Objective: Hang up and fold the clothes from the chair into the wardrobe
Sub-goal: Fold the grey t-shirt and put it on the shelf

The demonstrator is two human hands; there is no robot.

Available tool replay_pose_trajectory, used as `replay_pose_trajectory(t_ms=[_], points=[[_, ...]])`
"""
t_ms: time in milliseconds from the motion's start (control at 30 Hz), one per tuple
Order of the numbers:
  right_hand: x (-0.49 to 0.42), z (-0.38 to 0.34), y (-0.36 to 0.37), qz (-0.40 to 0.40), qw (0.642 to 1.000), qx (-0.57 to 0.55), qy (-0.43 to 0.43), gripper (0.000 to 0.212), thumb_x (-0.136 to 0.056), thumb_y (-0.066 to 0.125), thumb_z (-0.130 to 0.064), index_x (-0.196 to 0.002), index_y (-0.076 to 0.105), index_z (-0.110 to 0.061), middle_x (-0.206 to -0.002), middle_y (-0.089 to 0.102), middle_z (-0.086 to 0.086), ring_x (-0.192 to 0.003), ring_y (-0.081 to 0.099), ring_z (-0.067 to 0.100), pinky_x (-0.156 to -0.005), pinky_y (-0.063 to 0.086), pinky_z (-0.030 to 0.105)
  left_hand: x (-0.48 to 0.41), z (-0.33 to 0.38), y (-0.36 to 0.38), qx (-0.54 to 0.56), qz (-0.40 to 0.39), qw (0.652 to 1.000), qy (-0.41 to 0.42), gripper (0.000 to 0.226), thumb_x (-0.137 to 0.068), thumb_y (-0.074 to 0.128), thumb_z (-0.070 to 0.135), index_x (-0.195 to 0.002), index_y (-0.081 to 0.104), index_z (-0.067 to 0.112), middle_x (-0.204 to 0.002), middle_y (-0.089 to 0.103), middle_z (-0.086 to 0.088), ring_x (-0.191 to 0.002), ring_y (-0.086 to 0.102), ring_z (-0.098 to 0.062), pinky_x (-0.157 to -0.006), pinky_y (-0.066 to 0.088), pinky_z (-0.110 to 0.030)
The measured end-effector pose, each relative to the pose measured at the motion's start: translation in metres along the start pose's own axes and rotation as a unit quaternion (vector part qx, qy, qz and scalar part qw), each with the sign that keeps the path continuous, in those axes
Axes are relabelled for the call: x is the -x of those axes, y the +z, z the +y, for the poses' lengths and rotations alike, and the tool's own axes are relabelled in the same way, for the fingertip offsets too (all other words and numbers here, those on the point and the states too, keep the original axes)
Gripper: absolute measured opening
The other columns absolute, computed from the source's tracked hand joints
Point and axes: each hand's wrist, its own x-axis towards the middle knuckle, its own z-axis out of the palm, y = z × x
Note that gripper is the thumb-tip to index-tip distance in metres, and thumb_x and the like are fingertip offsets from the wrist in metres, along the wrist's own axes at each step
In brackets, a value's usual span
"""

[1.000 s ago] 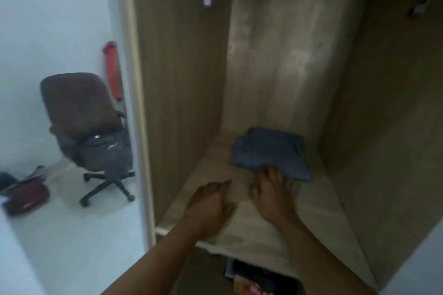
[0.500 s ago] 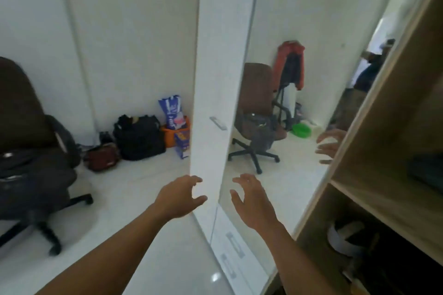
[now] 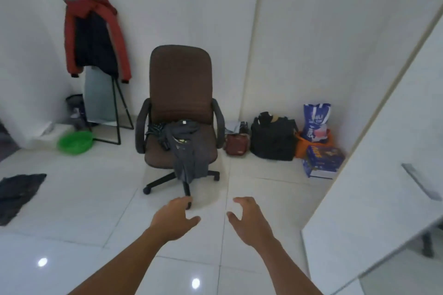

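A brown office chair (image 3: 180,84) stands in the middle of the room, facing me. Dark grey clothes (image 3: 187,151) lie on its seat and hang over the front edge, with a striped piece (image 3: 155,130) beside them. My left hand (image 3: 174,218) and my right hand (image 3: 249,220) are both stretched out low in front of me, fingers apart and empty, well short of the chair. The white wardrobe door (image 3: 383,175) stands open at the right; the wardrobe's inside is out of view.
A red jacket (image 3: 94,36) hangs over a standing mirror at the back left, with a green basin (image 3: 75,142) on the floor beside it. A dark garment (image 3: 16,195) lies on the tiles at the left. Bags (image 3: 273,139) and boxes (image 3: 323,158) line the wall right of the chair.
My view has swung from the wardrobe shelf with the folded blue garment, past the door, round to the chair. Both hands left the shelf and now hang empty in front of me.
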Motion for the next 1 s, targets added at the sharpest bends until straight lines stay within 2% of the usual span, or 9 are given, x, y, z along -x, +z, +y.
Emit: replay_pose_trajectory(t_ms=[167, 367, 567, 767, 900, 1000], points=[[-0.109, -0.012, 0.017, -0.042, 0.999, -0.028, -0.010, 0.054, -0.097, 0.057, -0.041, -0.145, 0.042, -0.020, -0.151, 0.038, -0.003, -0.135, 0.042, 0.015, -0.108, 0.039, 0.030, -0.079, -0.015, -0.022, 0.013, -0.006, 0.997, -0.070, 0.068, -0.087, 0.062, 0.059, -0.145, 0.039, 0.033, -0.140, 0.053, 0.007, -0.129, 0.049, -0.015, -0.103, 0.041, -0.032], [-0.233, -0.024, 0.016, -0.075, 0.997, -0.024, -0.019, 0.054, -0.097, 0.058, -0.039, -0.145, 0.043, -0.021, -0.150, 0.041, 0.002, -0.135, 0.044, 0.022, -0.109, 0.041, 0.037, -0.177, -0.020, -0.043, 0.031, 0.007, 0.993, -0.118, 0.068, -0.087, 0.062, 0.059, -0.145, 0.042, 0.028, -0.138, 0.056, 0.004, -0.127, 0.052, -0.019, -0.105, 0.042, -0.036], [-0.342, -0.044, 0.027, -0.127, 0.992, -0.012, -0.022, 0.053, -0.095, 0.061, -0.039, -0.143, 0.046, -0.023, -0.151, 0.041, 0.000, -0.135, 0.046, 0.020, -0.107, 0.041, 0.034, -0.266, -0.042, -0.065, 0.064, 0.022, 0.985, -0.158, 0.068, -0.087, 0.062, 0.058, -0.145, 0.043, 0.027, -0.136, 0.058, 0.004, -0.123, 0.055, -0.019, -0.100, 0.045, -0.034], [-0.466, -0.063, 0.050, -0.141, 0.990, 0.002, -0.030, 0.053, -0.095, 0.062, -0.038, -0.143, 0.047, -0.021, -0.148, 0.042, 0.001, -0.132, 0.047, 0.022, -0.106, 0.043, 0.036, -0.379, -0.077, -0.101, 0.087, 0.030, 0.985, -0.144, 0.059, -0.088, 0.066, 0.049, -0.138, 0.052, 0.023, -0.130, 0.063, 0.001, -0.117, 0.059, -0.022, -0.092, 0.048, -0.033], [-0.549, -0.076, 0.065, -0.152, 0.988, 0.005, -0.006, 0.052, -0.095, 0.063, -0.037, -0.142, 0.047, -0.021, -0.148, 0.043, 0.002, -0.133, 0.047, 0.022, -0.106, 0.042, 0.034, -0.464, -0.107, -0.135, 0.112, 0.016, 0.984, -0.134, 0.056, -0.087, 0.069, 0.045, -0.136, 0.054, 0.021, -0.125, 0.067, -0.001, -0.114, 0.062, -0.022, -0.090, 0.050, -0.032], [-0.609, -0.085, 0.071, -0.157, 0.988, -0.004, 0.014, 0.051, -0.095, 0.063, -0.035, -0.142, 0.048, -0.020, -0.146, 0.044, 0.003, -0.132, 0.048, 0.022, -0.105, 0.042, 0.034, -0.525, -0.128, -0.161, 0.120, -0.009, 0.984, -0.131, 0.042, -0.084, 0.067, 0.047, -0.119, 0.063, 0.024, -0.105, 0.071, 0.004, -0.100, 0.066, -0.017, -0.082, 0.051, -0.029]])
